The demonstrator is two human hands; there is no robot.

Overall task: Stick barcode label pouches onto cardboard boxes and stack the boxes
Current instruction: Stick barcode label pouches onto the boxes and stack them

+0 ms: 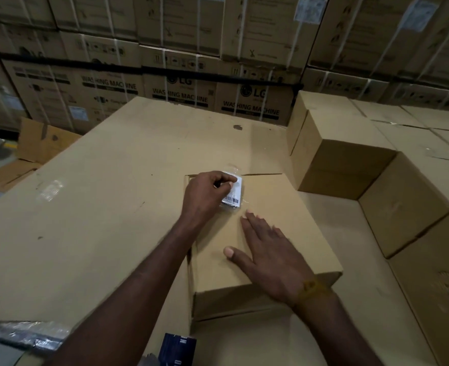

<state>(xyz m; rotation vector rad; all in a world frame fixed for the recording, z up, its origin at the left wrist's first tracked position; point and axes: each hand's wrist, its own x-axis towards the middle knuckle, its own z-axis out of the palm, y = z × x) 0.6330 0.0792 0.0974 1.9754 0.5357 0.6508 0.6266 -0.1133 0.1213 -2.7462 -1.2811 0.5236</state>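
A plain cardboard box (284, 207) lies flat in front of me on a large sheet of cardboard. A clear barcode label pouch (234, 194) sits on the box's far left corner. My left hand (207, 196) has curled fingers on the pouch, and its thumb and fingers pinch the pouch's upper edge. My right hand (268, 249) rests flat on the box top with straight fingers, just below the pouch.
Rows of plain boxes (350, 159) are stacked along the right side. The large cardboard surface (99, 207) spreads to the left, with a scrap of clear film (48, 190) on it. Tall washing machine cartons (181, 75) form a wall behind. A dark blue packet (177, 348) lies near me.
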